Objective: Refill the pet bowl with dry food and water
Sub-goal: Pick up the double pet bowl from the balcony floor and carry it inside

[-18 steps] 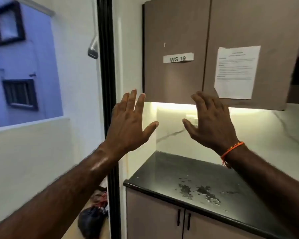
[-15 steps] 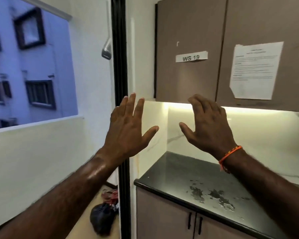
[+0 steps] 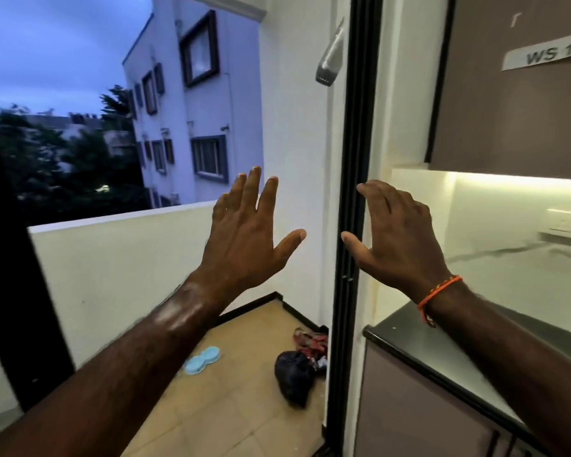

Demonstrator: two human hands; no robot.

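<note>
Blue pet bowl sits on balcony floor; our left hand and right hand are spread, holding nothing; we should crouch and lift it level.

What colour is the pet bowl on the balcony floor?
Light blue pet bowl, seen in the head view.

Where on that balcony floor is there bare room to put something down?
Bare tiles lie between the blue pet bowl and the black bag, and nearer the camera below both. The corner by the door frame is crowded: bag plus red cloth.
</note>
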